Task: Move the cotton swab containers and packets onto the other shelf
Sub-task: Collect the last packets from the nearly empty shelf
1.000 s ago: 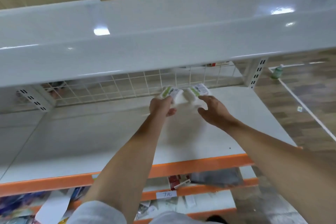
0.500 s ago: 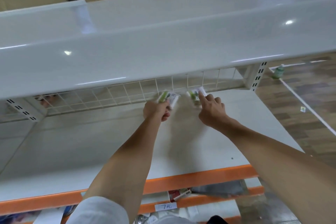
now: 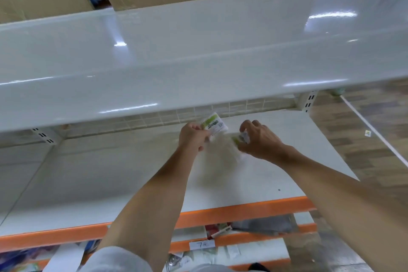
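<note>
The left hand [image 3: 192, 137] is being clamped round a white-and-green swab packet [image 3: 213, 125], and the right hand [image 3: 257, 139] is being curled on a second packet [image 3: 241, 138], both near the back edge of the white shelf [image 3: 110, 183], just before the wire grid [image 3: 154, 117]. The packets are best being set flat, side by side, clear of the orange front edge [image 3: 242, 208], before the fingers are being loosened.

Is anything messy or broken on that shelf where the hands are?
Nothing looks broken or spilled. The left hand holds a cotton swab packet tilted above the white shelf, and the right hand grips another packet, mostly hidden. The only untidy spot is the lower shelf, where small packets lie jumbled.
</note>
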`<act>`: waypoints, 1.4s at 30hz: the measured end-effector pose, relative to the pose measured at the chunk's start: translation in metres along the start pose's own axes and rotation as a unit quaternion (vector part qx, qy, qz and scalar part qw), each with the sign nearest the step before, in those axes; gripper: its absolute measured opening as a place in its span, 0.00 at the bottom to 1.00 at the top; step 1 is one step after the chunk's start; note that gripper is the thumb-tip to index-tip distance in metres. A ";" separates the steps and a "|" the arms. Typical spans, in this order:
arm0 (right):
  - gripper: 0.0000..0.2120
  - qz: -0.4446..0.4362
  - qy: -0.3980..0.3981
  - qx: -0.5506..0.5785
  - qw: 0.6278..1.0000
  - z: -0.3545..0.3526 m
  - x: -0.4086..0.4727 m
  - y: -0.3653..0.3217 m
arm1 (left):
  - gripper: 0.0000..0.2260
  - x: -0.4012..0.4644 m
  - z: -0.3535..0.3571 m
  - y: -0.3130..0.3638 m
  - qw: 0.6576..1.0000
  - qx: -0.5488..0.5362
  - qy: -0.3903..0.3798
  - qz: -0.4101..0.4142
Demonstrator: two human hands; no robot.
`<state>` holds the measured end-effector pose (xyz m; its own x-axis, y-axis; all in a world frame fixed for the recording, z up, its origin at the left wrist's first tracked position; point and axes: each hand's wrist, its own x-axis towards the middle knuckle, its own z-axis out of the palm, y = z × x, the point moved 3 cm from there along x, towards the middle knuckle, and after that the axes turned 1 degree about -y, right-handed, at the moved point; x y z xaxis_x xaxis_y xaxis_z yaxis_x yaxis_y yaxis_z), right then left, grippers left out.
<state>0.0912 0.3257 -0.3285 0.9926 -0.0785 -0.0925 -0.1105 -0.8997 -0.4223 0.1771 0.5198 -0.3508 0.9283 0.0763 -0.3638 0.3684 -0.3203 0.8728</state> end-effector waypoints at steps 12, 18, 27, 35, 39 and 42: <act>0.23 0.073 -0.120 0.084 0.986 0.005 -0.019 0.016 | 0.06 -0.032 -0.016 -0.028 0.996 -0.090 0.017 0.008; 0.22 0.104 -0.139 0.302 0.938 0.006 -0.035 0.001 | 0.03 -0.068 -0.051 -0.047 0.990 -0.126 0.062 0.010; 0.15 0.029 -0.149 0.379 0.913 0.016 -0.050 -0.062 | 0.06 -0.132 -0.099 -0.078 0.960 -0.231 0.154 0.021; 0.11 -0.013 -0.179 0.448 0.876 0.039 -0.058 -0.126 | 0.11 -0.169 -0.146 -0.093 0.950 -0.240 0.193 0.046; 0.09 -0.034 -0.198 0.443 0.874 0.056 -0.060 -0.164 | 0.09 -0.179 -0.180 -0.103 0.943 -0.246 0.220 0.044; 0.09 -0.055 -0.202 0.439 0.874 0.067 -0.059 -0.192 | 0.07 -0.182 -0.207 -0.112 0.941 -0.243 0.233 0.043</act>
<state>0.0504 0.5319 -0.3020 0.9203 0.3052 -0.2448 -0.1883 -0.2028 -0.9609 -0.0231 0.7368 -0.3148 0.8351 0.5122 -0.2009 0.1644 0.1160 0.9795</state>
